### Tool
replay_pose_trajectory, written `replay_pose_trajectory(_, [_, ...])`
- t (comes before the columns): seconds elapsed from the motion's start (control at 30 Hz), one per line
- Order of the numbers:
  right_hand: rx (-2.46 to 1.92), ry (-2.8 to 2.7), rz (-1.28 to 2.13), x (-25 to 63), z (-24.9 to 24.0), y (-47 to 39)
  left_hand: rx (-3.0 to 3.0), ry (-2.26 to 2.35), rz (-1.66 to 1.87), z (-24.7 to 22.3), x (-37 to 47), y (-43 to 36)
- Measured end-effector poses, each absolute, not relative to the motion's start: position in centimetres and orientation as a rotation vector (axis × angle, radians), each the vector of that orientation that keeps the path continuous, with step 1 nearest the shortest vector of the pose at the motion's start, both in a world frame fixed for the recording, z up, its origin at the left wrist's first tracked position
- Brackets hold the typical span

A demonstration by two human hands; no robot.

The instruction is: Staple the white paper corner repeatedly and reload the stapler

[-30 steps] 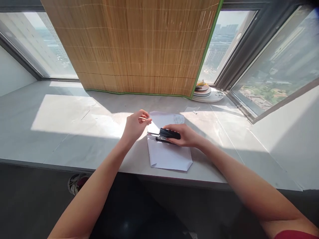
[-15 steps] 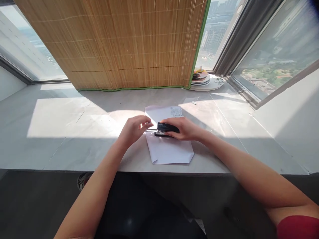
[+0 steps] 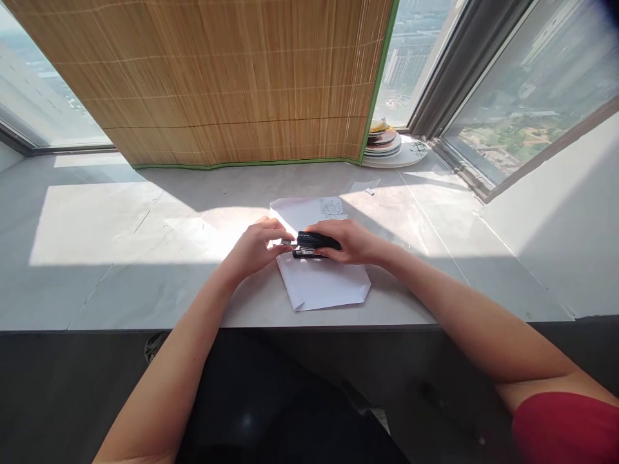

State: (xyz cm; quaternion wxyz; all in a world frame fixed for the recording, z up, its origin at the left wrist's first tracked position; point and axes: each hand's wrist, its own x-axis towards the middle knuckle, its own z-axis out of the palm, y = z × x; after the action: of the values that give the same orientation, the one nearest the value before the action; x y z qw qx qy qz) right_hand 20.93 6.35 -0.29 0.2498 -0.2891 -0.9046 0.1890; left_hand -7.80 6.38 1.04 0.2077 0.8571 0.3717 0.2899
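A black stapler (image 3: 316, 241) is in my right hand (image 3: 349, 241), whose fingers wrap round its right part. From the stapler's left end a thin metal part sticks out toward my left hand (image 3: 261, 246). My left fingers are closed at that end, pinching a small greyish piece that is too small to make out clearly. Under both hands lies a white sheet of paper (image 3: 329, 287) with creased corners and a printed patch near its top right.
The pale stone ledge (image 3: 120, 283) ends in a front edge near my body. A bamboo blind (image 3: 232, 84) hangs at the back. Stacked plates (image 3: 387, 145) stand by the window, and a small scrap (image 3: 370, 191) lies behind the paper.
My left fingers have closed at the stapler's left end, where they were apart from the small piece before. The whole view has shifted slightly, moving the scene left and up.
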Motion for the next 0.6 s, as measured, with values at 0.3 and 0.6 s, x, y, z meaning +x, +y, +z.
replay_pose_trajectory(0.3, [-0.753, -2.442, 0.544, 20.87, -0.32, 6.38, 2.075, 1.162, 0.826, 1.16, -7.0, 5.54])
replay_pose_trajectory(0.6, [-0.75, -2.461, 0.559, 20.85, -0.13, 6.4, 2.055, 1.195, 0.782, 0.51, -7.0, 5.89])
